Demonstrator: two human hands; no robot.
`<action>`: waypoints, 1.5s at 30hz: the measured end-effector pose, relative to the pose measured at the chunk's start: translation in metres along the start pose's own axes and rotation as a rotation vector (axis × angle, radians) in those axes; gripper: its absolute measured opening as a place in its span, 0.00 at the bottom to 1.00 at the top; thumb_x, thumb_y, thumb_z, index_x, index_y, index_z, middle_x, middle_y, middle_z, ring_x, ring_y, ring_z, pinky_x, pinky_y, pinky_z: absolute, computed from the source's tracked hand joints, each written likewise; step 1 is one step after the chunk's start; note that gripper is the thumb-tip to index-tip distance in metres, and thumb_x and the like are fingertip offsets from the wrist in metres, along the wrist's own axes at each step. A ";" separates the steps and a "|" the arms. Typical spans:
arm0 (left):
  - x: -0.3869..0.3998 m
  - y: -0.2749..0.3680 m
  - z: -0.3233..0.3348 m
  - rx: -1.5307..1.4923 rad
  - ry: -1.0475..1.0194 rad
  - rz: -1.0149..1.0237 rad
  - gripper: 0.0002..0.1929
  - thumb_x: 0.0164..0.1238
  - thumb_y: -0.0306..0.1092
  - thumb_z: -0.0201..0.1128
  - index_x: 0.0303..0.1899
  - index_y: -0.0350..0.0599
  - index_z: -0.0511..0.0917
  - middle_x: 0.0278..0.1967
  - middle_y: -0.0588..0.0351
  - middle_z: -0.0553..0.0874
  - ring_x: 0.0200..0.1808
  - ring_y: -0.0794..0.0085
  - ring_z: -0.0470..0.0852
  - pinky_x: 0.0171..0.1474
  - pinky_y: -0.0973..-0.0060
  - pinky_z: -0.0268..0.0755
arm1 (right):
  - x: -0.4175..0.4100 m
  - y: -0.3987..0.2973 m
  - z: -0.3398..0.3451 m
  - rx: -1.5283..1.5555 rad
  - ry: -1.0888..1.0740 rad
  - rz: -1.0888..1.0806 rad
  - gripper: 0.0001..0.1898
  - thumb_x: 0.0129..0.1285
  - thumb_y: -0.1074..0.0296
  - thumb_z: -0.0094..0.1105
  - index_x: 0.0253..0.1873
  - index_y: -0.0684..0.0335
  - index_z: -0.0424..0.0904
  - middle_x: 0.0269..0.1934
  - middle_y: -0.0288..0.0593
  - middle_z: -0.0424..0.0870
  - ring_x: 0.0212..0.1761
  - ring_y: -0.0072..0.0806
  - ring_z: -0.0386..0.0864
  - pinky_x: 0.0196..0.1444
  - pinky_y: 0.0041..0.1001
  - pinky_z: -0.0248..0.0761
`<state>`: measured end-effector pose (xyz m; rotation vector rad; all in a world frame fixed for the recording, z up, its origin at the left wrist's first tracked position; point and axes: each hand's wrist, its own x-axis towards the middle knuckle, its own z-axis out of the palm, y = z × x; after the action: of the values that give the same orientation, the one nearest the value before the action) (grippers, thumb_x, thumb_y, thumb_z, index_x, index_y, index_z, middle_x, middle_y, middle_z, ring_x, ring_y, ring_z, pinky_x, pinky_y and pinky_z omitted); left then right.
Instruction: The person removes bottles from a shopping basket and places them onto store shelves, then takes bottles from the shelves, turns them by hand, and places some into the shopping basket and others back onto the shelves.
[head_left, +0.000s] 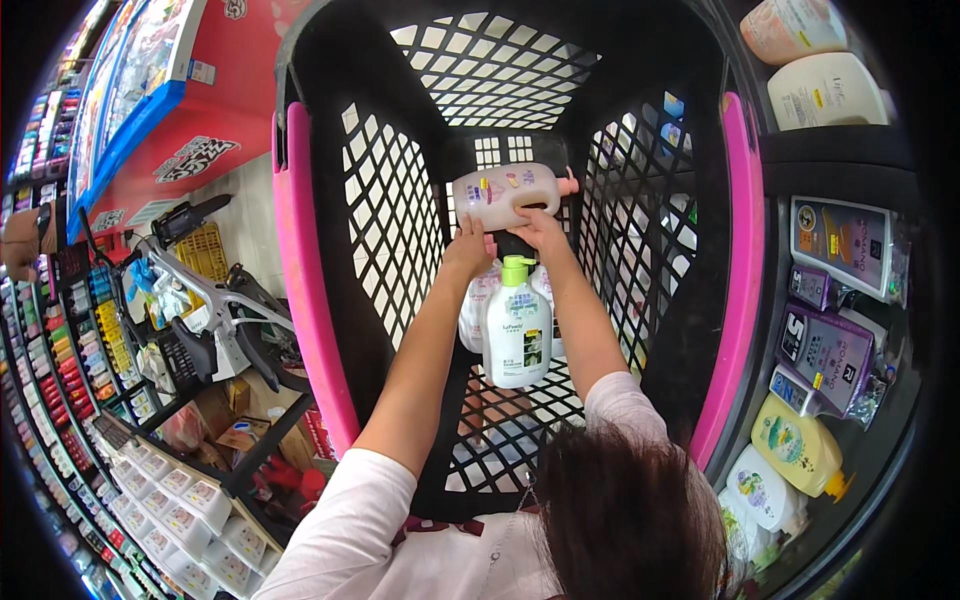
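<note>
Both my hands reach down into a black plastic shopping basket (442, 480) with diamond-shaped mesh and pink side rails. A pale pink pump bottle (480, 191) with a handle lies on its side there, its pink pump towards the right. My left hand (471, 247) touches its lower left edge with the fingertips. Around the handle, my right hand (538, 227) has its fingers on the bottle. Nearer to me stands a white bottle (514, 345) with a green pump top, and behind it are white bottles (475, 315) with pink print, partly hidden.
On the right, a dark shelf (832, 169) holds bottles, purple boxed packs (825, 360) and a yellow pump bottle (796, 446). To the left are a grey bicycle (217, 296), a red display case with a blue edge (169, 97), stacked white tubs (187, 510) and another person's hand (22, 244).
</note>
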<state>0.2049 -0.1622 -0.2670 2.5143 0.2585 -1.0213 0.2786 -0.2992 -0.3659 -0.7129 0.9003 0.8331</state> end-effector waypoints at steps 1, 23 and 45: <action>0.000 -0.001 0.002 0.000 0.000 -0.002 0.42 0.52 0.41 0.60 0.65 0.35 0.46 0.66 0.36 0.48 0.63 0.50 0.62 0.61 0.68 0.61 | -0.001 0.002 -0.001 0.000 0.000 0.002 0.21 0.54 0.80 0.53 0.55 0.61 0.65 0.53 0.49 0.70 0.56 0.43 0.68 0.56 0.48 0.61; -0.087 0.052 -0.080 -0.331 0.047 0.265 0.29 0.51 0.47 0.62 0.50 0.34 0.73 0.35 0.40 0.83 0.36 0.61 0.83 0.41 0.73 0.73 | -0.185 -0.030 0.038 -0.430 0.007 -0.593 0.05 0.55 0.76 0.51 0.36 0.62 0.73 0.22 0.32 0.71 0.20 0.18 0.71 0.20 0.16 0.64; -0.394 0.249 -0.018 -0.074 -0.705 1.303 0.19 0.58 0.34 0.62 0.51 0.40 0.71 0.39 0.52 0.80 0.38 0.73 0.79 0.41 0.78 0.71 | -0.637 0.221 -0.146 -0.153 0.587 -1.281 0.12 0.57 0.73 0.57 0.47 0.64 0.73 0.41 0.39 0.78 0.41 0.24 0.76 0.43 0.22 0.70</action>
<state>0.0142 -0.3842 0.0959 1.4863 -1.3001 -1.0841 -0.1972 -0.5063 0.0885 -1.4624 0.6747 -0.4849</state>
